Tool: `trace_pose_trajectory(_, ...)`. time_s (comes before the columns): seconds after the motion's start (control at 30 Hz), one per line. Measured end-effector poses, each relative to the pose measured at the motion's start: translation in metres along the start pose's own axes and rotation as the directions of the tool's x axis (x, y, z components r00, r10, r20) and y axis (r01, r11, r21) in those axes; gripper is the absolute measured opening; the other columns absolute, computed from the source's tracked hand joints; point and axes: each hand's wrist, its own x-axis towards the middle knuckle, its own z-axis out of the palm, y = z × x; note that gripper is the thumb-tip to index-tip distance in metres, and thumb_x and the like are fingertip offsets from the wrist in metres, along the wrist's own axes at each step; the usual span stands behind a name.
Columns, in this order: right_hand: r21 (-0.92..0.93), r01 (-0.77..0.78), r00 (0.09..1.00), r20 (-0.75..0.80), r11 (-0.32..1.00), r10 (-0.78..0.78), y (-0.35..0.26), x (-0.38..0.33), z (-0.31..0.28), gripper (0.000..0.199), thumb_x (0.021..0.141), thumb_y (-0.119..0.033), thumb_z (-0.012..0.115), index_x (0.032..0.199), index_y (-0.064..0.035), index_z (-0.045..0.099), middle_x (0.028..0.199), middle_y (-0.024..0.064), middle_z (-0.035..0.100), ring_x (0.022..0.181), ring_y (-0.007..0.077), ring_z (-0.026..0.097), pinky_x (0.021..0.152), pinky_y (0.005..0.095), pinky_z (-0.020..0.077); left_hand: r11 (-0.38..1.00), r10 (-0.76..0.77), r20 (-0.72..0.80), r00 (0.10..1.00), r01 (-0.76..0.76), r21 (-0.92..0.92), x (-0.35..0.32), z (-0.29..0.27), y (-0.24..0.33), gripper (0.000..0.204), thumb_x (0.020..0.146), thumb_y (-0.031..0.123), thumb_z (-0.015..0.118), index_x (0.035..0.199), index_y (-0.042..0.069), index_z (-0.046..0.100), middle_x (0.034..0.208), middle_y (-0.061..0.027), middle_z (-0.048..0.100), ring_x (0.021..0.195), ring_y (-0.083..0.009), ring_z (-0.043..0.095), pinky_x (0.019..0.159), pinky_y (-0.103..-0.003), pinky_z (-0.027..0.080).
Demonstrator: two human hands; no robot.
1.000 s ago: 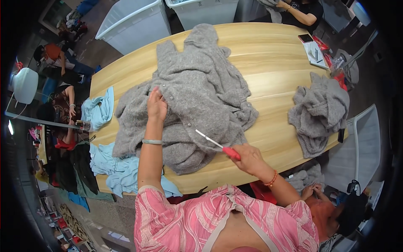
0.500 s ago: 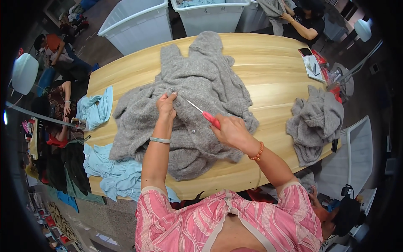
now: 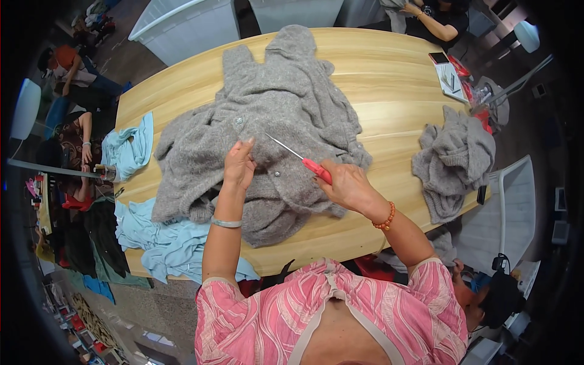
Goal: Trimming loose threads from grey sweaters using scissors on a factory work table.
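A grey knitted cardigan (image 3: 292, 103) lies spread and rumpled across the table in front of me. Along its front edge sit shiny round buttons, one (image 3: 239, 121) just beyond my left fingers and another (image 3: 277, 174) lower down. My left hand (image 3: 239, 165) is at this edge, thumb and fingertips pinched together on the knit; the exact grip is partly hidden. In my right hand (image 3: 348, 185) is a red-handled awl-like tool (image 3: 316, 170). Its thin metal shaft points up and left over the cardigan, with its tip a little right of my left fingers.
The wooden table (image 3: 389, 85) carries a second grey knit heap (image 3: 453, 161) at right and light blue garments (image 3: 167, 240) at left. A notepad (image 3: 451, 81) with a phone lies at the far right. Large white bins (image 3: 188, 30) stand beyond. Several people sit around.
My left hand has slid slightly down and left of the upper button. My right hand and the tool have shifted a little right. The whole view has tilted slightly.
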Motion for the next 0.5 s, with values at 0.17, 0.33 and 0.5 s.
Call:
trace_pose_trajectory(0.17,-0.1,-0.016,0.998,0.064,0.995,0.022,-0.011,-0.004,0.004,0.026,0.085,-0.03,0.061,0.094,-0.0053,0.058,0.073,0.022,0.063,0.075,0.0417,0.063,0.069,0.0499,0.0482,0.989,0.143,0.044,0.989,-0.141,-0.053,0.001,0.021,-0.002,0.016,0.09,0.009,0.061,0.103,0.0,0.06,0.101,-0.0073,0.065,0.092,-0.0155,0.062,0.081,-0.028,0.049)
trace_pose_trajectory(0.33,-0.072,0.01,1.0,0.029,0.997,-0.008,-0.011,-0.015,0.002,0.026,0.085,-0.028,0.061,0.089,-0.0027,0.058,0.073,0.0219,0.064,0.075,0.0405,0.064,0.067,0.0477,0.0495,0.986,0.162,0.041,0.986,-0.16,-0.055,0.004,0.019,0.002,0.015,0.091,0.012,0.061,0.103,0.002,0.061,0.1,-0.0062,0.065,0.09,-0.0161,0.062,0.079,-0.028,0.05)
trace_pose_trajectory(0.5,-0.022,-0.033,0.999,0.025,0.999,0.033,-0.006,-0.03,0.004,0.026,0.085,-0.029,0.061,0.09,-0.0038,0.057,0.073,0.0225,0.064,0.075,0.0416,0.063,0.068,0.0492,0.0491,0.992,0.105,0.066,0.992,-0.099,-0.081,-0.013,0.016,-0.007,0.017,0.091,0.015,0.061,0.105,0.004,0.06,0.1,-0.0051,0.065,0.089,-0.0161,0.062,0.078,-0.03,0.05)
